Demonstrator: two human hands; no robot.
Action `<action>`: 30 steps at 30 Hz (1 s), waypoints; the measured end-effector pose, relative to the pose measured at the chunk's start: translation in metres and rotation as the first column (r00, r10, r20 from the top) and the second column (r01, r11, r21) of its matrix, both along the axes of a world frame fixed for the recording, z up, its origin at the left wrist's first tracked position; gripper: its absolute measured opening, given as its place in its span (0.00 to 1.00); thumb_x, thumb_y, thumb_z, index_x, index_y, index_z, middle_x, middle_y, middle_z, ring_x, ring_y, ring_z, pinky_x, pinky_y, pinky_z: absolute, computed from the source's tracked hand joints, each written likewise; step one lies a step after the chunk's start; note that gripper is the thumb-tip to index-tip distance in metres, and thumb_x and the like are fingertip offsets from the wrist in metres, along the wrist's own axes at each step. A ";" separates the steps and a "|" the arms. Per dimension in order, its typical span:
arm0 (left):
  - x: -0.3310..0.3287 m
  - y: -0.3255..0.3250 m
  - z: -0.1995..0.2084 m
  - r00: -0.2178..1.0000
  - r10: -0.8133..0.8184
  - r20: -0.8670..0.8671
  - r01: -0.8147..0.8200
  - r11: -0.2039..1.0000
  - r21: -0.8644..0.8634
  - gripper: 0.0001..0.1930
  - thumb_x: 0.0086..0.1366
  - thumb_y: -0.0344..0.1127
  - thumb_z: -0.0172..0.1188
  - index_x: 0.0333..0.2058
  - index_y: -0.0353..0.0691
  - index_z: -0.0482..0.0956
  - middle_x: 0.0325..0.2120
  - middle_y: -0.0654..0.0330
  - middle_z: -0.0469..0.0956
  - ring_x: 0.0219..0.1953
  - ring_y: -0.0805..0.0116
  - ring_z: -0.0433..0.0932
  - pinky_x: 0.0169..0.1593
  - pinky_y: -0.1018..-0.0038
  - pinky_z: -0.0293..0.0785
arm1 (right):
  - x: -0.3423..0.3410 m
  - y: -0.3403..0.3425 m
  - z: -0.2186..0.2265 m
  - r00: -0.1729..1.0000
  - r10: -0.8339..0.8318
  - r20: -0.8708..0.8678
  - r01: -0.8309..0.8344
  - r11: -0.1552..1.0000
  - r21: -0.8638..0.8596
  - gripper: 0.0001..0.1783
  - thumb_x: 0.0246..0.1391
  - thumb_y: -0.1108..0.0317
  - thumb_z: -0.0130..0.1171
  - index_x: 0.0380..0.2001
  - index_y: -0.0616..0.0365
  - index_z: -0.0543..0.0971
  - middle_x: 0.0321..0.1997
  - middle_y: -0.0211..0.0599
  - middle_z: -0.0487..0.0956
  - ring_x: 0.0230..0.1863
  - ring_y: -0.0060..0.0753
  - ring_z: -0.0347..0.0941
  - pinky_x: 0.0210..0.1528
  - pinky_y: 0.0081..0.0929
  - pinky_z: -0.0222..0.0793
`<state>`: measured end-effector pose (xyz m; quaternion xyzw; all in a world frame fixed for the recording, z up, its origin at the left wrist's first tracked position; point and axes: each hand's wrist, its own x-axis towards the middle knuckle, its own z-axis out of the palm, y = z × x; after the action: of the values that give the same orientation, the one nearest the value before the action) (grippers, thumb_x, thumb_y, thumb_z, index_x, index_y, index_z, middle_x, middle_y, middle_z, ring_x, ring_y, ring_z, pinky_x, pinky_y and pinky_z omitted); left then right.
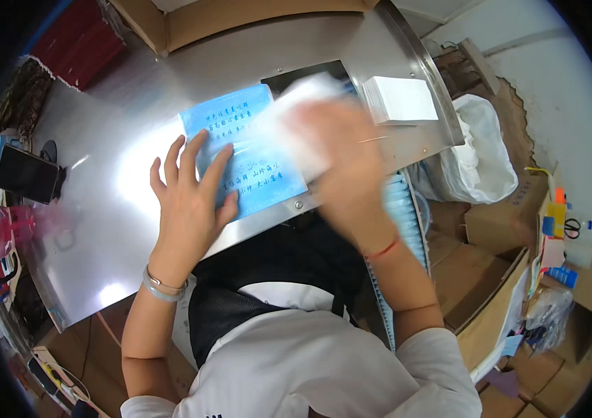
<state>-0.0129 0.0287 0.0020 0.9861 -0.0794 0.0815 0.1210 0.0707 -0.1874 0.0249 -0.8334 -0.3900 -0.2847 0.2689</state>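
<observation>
White fabric of the person's shirt (310,369) fills the near edge, both forearms reaching out over a shiny steel table (101,125). Her left hand (188,191) lies flat, fingers spread, pressing on a light blue printed packet (254,150) at the table's front edge. Right hand (341,153) is a blur over the packet's right side, with something white (303,104) against it; whether it grips that I cannot tell. Just beyond sits a stack of white sheets (400,97). A dark phone (28,174) rests far left.
</observation>
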 end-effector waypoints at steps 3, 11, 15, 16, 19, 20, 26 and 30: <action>0.002 0.009 -0.008 0.998 0.052 0.046 -0.054 0.998 0.044 0.29 0.49 0.43 0.71 0.52 0.47 0.75 0.64 0.48 0.58 0.66 0.41 0.56 0.64 0.42 0.49 | -0.038 0.048 -0.022 0.905 0.362 -0.225 -0.390 0.916 -0.093 0.09 0.52 0.71 0.56 0.37 0.57 0.81 0.47 0.41 0.78 0.52 0.46 0.73 0.65 0.55 0.58; -0.004 -0.014 -0.010 0.993 -0.008 0.114 0.008 1.000 0.002 0.23 0.47 0.29 0.68 0.46 0.45 0.77 0.51 0.52 0.69 0.53 0.52 0.68 0.53 0.60 0.63 | 0.029 0.040 -0.045 0.986 0.153 -0.060 -0.153 0.988 0.009 0.12 0.45 0.72 0.58 0.36 0.60 0.79 0.35 0.41 0.77 0.42 0.44 0.73 0.62 0.52 0.59; 0.010 -0.019 0.000 0.999 -0.001 0.051 0.000 1.000 0.017 0.24 0.50 0.30 0.67 0.49 0.36 0.75 0.46 0.50 0.70 0.48 0.53 0.69 0.49 0.65 0.66 | 0.052 -0.032 -0.025 0.846 -0.529 0.074 0.530 0.848 0.001 0.11 0.46 0.74 0.59 0.36 0.64 0.80 0.32 0.41 0.74 0.38 0.47 0.69 0.45 0.43 0.65; 0.012 -0.020 0.000 0.982 -0.071 0.176 0.063 0.997 0.046 0.24 0.51 0.31 0.67 0.47 0.31 0.75 0.42 0.51 0.70 0.44 0.54 0.69 0.46 0.65 0.67 | 0.055 -0.040 -0.028 0.785 -0.605 0.132 0.618 0.778 -0.110 0.10 0.47 0.73 0.59 0.35 0.64 0.81 0.32 0.40 0.73 0.36 0.47 0.69 0.45 0.41 0.66; 0.018 -0.025 -0.003 0.987 -0.014 0.159 0.026 0.997 -0.074 0.21 0.53 0.34 0.68 0.44 0.31 0.76 0.40 0.50 0.70 0.40 0.54 0.69 0.43 0.63 0.67 | 0.058 -0.045 -0.028 0.800 -0.591 0.106 0.599 0.779 -0.185 0.09 0.48 0.71 0.61 0.33 0.64 0.81 0.32 0.42 0.73 0.33 0.47 0.68 0.43 0.40 0.66; 0.019 -0.023 -0.002 0.987 -0.013 0.159 0.024 0.997 -0.072 0.21 0.53 0.34 0.68 0.44 0.31 0.76 0.40 0.50 0.70 0.40 0.54 0.69 0.43 0.63 0.67 | 0.060 -0.048 -0.027 0.801 -0.589 0.104 0.598 0.780 -0.183 0.09 0.48 0.71 0.61 0.33 0.64 0.81 0.32 0.42 0.73 0.33 0.47 0.68 0.43 0.40 0.66; 0.021 -0.015 0.009 0.997 0.064 -0.049 -0.064 0.998 0.008 0.21 0.49 0.45 0.73 0.35 0.38 0.75 0.36 0.55 0.74 0.41 0.56 0.70 0.45 0.63 0.65 | 0.069 -0.069 -0.001 0.886 -0.460 -0.062 0.418 0.848 -0.325 0.08 0.48 0.70 0.62 0.31 0.63 0.81 0.31 0.45 0.76 0.35 0.48 0.72 0.39 0.39 0.68; 0.026 -0.016 0.008 0.996 0.019 -0.085 -0.031 0.990 -0.140 0.19 0.49 0.43 0.73 0.32 0.38 0.76 0.37 0.53 0.72 0.40 0.57 0.69 0.46 0.63 0.62 | 0.059 -0.004 0.022 0.896 -0.296 -0.331 0.430 0.763 0.482 0.08 0.48 0.72 0.65 0.33 0.62 0.78 0.28 0.38 0.77 0.29 0.30 0.74 0.34 0.29 0.70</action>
<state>0.0130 0.0127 0.0099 0.9785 -0.0560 0.0471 0.1926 0.1301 -0.1912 0.0468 -0.8097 -0.0883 -0.3297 0.4774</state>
